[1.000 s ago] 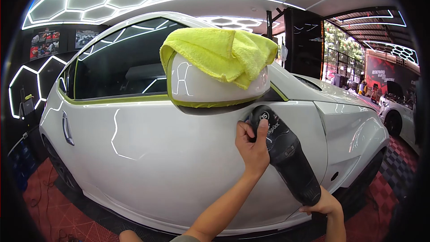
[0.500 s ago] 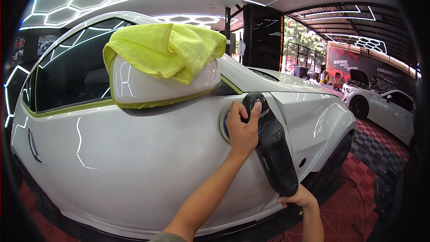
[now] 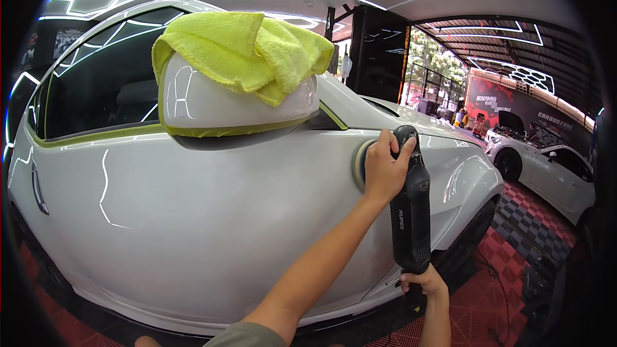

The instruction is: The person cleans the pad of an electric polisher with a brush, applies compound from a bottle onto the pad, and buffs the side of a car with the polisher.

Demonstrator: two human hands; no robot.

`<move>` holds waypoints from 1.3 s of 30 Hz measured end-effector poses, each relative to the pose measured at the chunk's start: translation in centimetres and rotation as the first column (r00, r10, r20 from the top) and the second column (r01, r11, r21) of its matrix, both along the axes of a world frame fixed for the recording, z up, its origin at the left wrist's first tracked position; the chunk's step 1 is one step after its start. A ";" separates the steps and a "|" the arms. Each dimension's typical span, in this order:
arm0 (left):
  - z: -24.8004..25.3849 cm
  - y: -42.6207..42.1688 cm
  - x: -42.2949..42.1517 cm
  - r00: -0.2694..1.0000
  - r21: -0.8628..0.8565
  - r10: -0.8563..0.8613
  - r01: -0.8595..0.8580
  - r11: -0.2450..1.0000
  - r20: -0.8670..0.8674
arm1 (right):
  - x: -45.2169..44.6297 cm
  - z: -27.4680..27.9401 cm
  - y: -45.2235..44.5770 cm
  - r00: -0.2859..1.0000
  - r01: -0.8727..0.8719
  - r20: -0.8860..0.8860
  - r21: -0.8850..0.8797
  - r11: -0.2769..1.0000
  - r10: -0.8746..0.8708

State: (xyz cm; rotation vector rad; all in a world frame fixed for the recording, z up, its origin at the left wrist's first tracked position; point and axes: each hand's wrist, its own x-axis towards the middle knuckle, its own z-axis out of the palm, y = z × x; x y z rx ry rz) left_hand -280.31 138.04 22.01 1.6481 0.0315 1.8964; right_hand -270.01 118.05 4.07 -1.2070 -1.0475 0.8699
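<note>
A black car polisher (image 3: 411, 215) stands nearly upright against the white car door (image 3: 250, 218). My left hand (image 3: 385, 170) is closed around the polisher's head. Under that hand the round pad (image 3: 359, 164) faces the panel, partly hidden by my fingers; it appears to touch the paint. At the lower end, my right hand (image 3: 425, 281) is wrapped round the tool's tail. Left of the polisher is the side mirror (image 3: 238, 106), edged below with green tape and draped with a yellow-green microfiber towel (image 3: 225, 51).
More green tape (image 3: 103, 136) lines the window's lower edge. The front wheel (image 3: 472, 228) is right of the polisher, and a dark cable (image 3: 504, 283) lies on the red and black tiled floor (image 3: 475, 315). A second white car (image 3: 546, 170) stands far right, its hood raised.
Both hands have carried the polisher to the right along the panel, toward the front fender. Its body has swung from a slant to nearly upright. The view has shifted slightly.
</note>
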 end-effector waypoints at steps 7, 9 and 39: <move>-1.1 -0.7 1.7 0.999 -0.012 -0.022 0.022 1.000 -0.043 | 1.7 -3.2 -0.8 0.999 0.022 -0.026 0.020 1.000 -0.021; -1.9 -1.2 1.4 0.996 -0.015 -0.047 0.047 0.999 -0.072 | 1.0 -4.2 -1.3 0.999 0.020 -0.044 0.012 1.000 -0.019; -5.8 3.7 -37.5 0.940 -0.078 -0.322 0.332 0.940 0.115 | -29.1 -2.4 5.8 0.825 0.032 0.504 -0.493 0.870 0.256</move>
